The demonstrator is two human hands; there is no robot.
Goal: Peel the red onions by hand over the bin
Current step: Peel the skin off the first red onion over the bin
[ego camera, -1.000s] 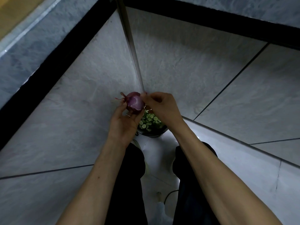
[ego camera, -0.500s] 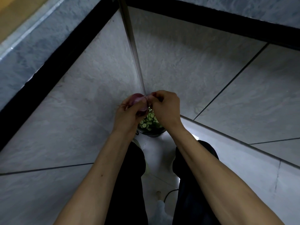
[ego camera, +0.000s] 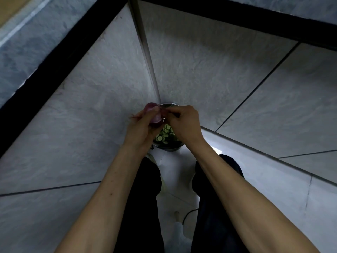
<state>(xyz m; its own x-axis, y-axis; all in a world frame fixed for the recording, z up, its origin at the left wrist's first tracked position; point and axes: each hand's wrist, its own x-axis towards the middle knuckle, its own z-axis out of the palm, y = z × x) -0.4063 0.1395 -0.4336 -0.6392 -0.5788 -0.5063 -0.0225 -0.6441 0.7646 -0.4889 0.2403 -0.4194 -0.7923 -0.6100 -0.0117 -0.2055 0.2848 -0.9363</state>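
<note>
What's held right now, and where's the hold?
Red onion: left hand grips its body, thumb on top; right hand pinches its skin at the right side.

left hand (ego camera: 141,127) grips red onion (ego camera: 155,115) | right hand (ego camera: 184,123) pinches its skin | bin (ego camera: 168,143) below, cucumber slices (ego camera: 165,133) inside
</note>
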